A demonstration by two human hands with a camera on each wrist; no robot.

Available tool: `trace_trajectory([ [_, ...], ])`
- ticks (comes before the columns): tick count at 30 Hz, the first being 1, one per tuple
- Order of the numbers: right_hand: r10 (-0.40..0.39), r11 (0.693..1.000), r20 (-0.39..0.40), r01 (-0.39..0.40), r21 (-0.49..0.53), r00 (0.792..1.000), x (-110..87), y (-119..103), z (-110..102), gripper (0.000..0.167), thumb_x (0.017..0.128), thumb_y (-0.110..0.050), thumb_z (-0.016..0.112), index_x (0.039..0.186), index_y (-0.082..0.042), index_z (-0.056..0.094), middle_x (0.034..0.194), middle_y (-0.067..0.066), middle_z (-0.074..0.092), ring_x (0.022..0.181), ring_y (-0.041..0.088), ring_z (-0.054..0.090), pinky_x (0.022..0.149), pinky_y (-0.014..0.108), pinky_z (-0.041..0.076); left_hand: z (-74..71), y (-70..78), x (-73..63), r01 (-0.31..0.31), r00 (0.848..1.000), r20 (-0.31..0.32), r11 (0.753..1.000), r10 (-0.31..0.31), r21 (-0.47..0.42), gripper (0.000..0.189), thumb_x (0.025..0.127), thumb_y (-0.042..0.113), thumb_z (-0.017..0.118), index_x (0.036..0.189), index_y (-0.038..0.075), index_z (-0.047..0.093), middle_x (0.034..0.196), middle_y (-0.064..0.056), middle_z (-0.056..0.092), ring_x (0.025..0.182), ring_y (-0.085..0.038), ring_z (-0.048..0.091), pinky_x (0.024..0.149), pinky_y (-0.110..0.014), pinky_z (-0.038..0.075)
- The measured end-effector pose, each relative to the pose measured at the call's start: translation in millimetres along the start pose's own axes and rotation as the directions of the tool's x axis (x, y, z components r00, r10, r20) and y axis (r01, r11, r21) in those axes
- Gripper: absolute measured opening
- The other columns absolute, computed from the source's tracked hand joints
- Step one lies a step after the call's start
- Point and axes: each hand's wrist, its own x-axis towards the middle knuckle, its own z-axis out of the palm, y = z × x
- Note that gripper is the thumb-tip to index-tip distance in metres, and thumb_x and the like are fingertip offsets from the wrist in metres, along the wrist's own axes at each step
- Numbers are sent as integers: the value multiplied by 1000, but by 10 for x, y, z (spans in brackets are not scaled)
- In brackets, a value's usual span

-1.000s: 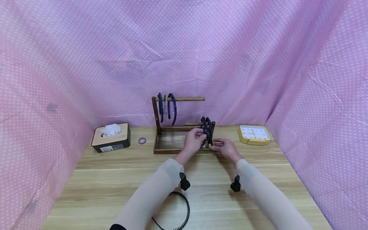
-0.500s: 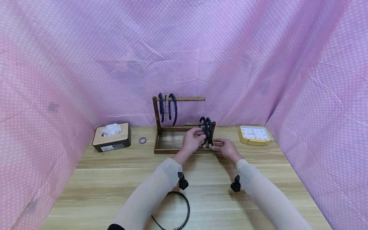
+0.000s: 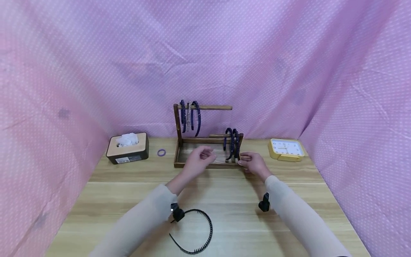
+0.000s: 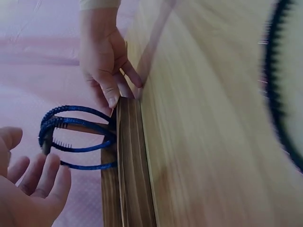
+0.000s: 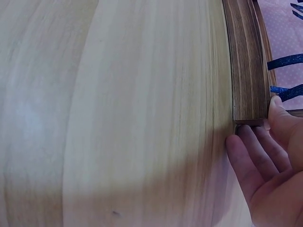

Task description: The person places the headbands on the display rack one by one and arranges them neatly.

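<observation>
A dark wooden headband rack with a tray base and two bars stands at the back of the table. My left hand hovers over the rack's front rim, fingers loosely bent and holding nothing. Two dark blue headbands hang on the lower bar, apart from that hand, as the left wrist view confirms. With thumb and fingers, my right hand grips the rack's front right corner; the right wrist view has the thumb at the inner edge and fingers against the end. Several headbands, one of them silvery, hang on the upper bar.
A black toothed headband lies on the table near my left forearm. Left of the rack are a purple ring and a tissue box. A yellow clock stands at the right. Pink dotted cloth surrounds the table.
My left hand has let go of the headband on the lower bar and drawn back to the left. The right hand keeps its place at the rack's corner.
</observation>
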Motion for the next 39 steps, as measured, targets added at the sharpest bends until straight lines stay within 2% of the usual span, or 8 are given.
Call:
trace_trajectory([
  [5,8,1000,11,-8,1,1000,1,9,-35,51,100,-12,68,147,0,51,143,24,58,118,36,68,81,41,63,-219,-30,-398,-2,995,102,1000,1,11,34,93,19,76,124,7,68,100,-2,73,89,-15,66,82,-32,57],
  [9,-1,1000,15,1,4,1000,-5,30,-66,52,100,-13,68,147,0,51,142,25,59,117,35,69,80,39,63,-352,-56,-734,39,984,171,999,-43,24,34,94,23,76,124,10,67,102,0,71,93,-15,66,82,-28,57],
  [13,-29,999,31,29,15,999,-2,69,-85,52,101,-12,67,148,2,50,141,27,59,116,34,69,82,40,63,-438,-140,-1039,85,966,242,996,-90,33,40,94,27,76,127,9,66,111,-6,70,98,-16,67,84,-28,57],
  [19,-65,997,52,63,46,997,35,121,-99,52,102,-10,64,149,5,47,142,30,57,119,36,67,86,44,62,-431,-317,-1429,124,935,331,992,-126,29,45,91,29,79,125,3,66,112,-11,70,96,-15,67,83,-25,58],
  [24,-64,997,58,62,37,996,43,115,-95,53,102,-10,65,149,5,47,141,30,57,116,33,68,84,42,63,-350,-415,-1719,114,917,384,994,-103,-4,42,88,25,82,120,1,68,103,-8,71,88,-10,66,78,-24,58],
  [27,-55,998,49,54,18,997,41,90,-85,52,101,-12,66,148,3,49,140,29,59,112,30,70,82,40,63,-297,-446,-1844,90,911,406,996,-72,-24,41,87,24,82,118,1,68,101,-9,71,86,-6,66,76,-23,58],
  [32,-55,999,47,55,2,997,33,52,-51,52,101,-12,67,147,4,50,140,29,59,111,29,70,82,41,63,-233,-476,-1961,44,904,426,999,-30,-21,39,85,23,84,115,2,70,97,-7,71,82,-2,64,73,-22,58],
  [39,-36,999,40,37,-12,999,33,42,-36,52,101,-13,67,148,2,50,142,28,58,119,35,67,80,39,63,-164,-484,-1984,33,889,456,999,-24,-12,35,82,21,86,110,4,71,91,1,71,78,1,62,70,-20,56],
])
